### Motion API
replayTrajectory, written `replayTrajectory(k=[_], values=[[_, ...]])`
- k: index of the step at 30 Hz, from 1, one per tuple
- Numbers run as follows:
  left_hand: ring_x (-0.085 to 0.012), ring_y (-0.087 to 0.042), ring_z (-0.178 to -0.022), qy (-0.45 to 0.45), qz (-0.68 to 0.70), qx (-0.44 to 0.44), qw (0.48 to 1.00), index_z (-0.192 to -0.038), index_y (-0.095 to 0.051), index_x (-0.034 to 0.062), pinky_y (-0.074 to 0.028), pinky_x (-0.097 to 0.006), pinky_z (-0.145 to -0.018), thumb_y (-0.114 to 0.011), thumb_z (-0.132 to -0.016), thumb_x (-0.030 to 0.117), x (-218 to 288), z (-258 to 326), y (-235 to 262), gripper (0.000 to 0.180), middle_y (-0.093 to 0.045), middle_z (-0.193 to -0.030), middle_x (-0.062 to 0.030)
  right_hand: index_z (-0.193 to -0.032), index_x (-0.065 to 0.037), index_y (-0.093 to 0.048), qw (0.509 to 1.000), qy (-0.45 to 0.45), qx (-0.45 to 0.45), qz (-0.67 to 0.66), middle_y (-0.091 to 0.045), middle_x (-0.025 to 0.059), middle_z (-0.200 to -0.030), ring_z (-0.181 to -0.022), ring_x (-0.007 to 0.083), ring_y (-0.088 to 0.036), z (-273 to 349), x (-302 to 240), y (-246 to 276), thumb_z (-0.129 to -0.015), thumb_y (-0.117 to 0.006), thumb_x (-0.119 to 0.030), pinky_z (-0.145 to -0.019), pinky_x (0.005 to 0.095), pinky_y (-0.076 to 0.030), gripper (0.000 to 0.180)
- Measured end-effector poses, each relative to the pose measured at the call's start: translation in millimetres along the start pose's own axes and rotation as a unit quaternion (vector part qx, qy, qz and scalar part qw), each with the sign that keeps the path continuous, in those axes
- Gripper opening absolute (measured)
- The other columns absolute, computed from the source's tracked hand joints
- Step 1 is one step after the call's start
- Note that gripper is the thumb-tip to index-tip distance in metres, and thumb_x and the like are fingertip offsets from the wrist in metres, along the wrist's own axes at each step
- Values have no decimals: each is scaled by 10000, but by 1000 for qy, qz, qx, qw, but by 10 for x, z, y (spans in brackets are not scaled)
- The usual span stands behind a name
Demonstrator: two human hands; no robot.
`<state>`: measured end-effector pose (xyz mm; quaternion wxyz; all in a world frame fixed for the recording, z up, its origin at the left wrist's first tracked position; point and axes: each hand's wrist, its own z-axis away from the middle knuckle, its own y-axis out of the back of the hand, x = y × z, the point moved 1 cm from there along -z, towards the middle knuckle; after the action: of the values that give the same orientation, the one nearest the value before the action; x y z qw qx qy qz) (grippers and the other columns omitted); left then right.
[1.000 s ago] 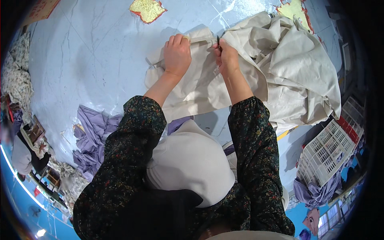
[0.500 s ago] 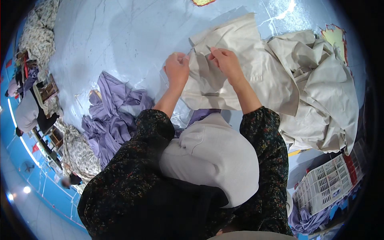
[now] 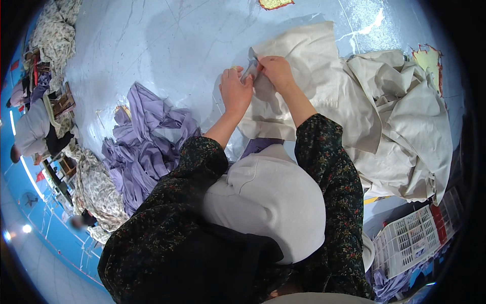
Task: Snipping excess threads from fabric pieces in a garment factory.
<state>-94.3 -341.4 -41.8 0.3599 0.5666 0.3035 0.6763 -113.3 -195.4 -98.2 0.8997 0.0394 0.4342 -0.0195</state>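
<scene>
A beige cloth panel lies on the pale blue tabletop, its left edge lifted and slightly folded between my hands. My right hand pinches that edge near its upper left corner. Just left of it, my left hand is curled at the same edge, thumb and fingers closing on the cloth; its fingertips are partly hidden. More beige cloth is heaped in loose folds to the right, partly beneath the panel.
Crumpled purple cloth lies to the left. A white plastic crate stands at lower right, with purple cloth beneath it. Patterned fabric is piled at the far left, near another person. Torn yellowish patches mark the tabletop.
My right hand has moved up and left to the panel's upper left edge. My left hand has shifted right, closer to it. The cloth edge between them is now raised.
</scene>
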Motion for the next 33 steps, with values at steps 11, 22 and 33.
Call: replayTrajectory(k=[11, 22, 33], values=[[-342, -486, -1211, -111, -91, 171, 975, -1259, -574, 112, -360, -530, -989, -677, -831, 174, -133, -305, 75, 444, -548, -1290, -142, -937, -79, -698, 947, 89, 259, 166, -622, 20, -680, -600, 74, -518, 1160, 56, 1640, -873, -714, -243, -546, 285, -408, 177], [-320, -271, -1439, -394, -202, -81, 893, -1493, -407, 206, -223, -549, -1130, -637, -887, 294, 329, -181, -282, 654, -320, -1561, -82, -1122, -162, -625, 713, 216, 406, 529, -679, 27, -844, -684, 258, -656, 2264, -397, 2753, -789, -750, -281, -615, 368, -508, 375], [-367, -561, -1115, -420, 254, -278, 825, -1225, -580, 31, -443, -412, -960, -716, -810, 85, 2313, 467, -1047, 440, -587, -1211, -180, -950, -124, -723, 775, 252, 431, 389, -708, 22, -798, -673, 216, -666, 2520, -917, 3413, -836, -675, -146, -625, 339, -518, 126]])
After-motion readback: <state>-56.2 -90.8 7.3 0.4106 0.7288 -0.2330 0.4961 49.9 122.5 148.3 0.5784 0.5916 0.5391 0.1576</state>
